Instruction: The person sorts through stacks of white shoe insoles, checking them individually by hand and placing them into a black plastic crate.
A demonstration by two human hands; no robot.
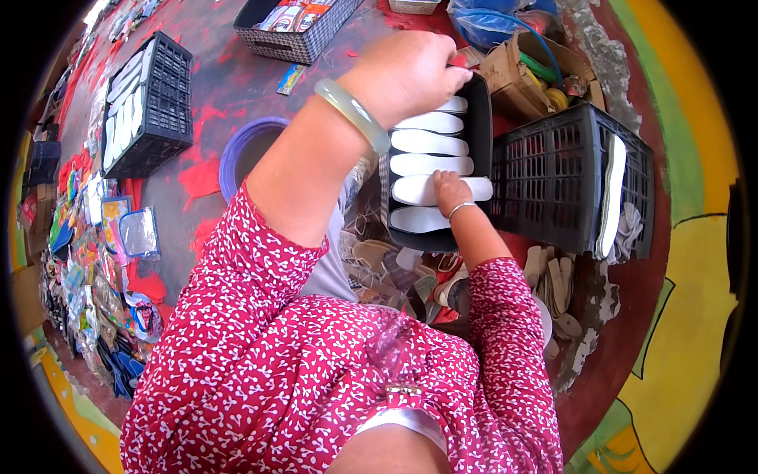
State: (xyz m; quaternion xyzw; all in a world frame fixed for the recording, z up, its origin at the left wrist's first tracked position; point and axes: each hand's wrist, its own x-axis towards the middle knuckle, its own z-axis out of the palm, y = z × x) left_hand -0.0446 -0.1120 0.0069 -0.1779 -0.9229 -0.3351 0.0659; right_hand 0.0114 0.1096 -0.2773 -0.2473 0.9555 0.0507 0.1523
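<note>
Several white shoe insoles lie in a row, side by side, in a dark rectangular bin. My right hand grips the middle of a white insole near the bin's near end, its fingers over the upper face. One more insole lies just nearer to me. Over the far end of the bin my left hand, with a pale green bangle on the wrist, is closed. A bit of red shows by its fingertips; what it holds, if anything, I cannot make out.
A black crate stands right of the bin, a white insole upright at its side. Another black crate of insoles stands far left. A purple basin is partly behind my left arm. Shoes and insoles lie below.
</note>
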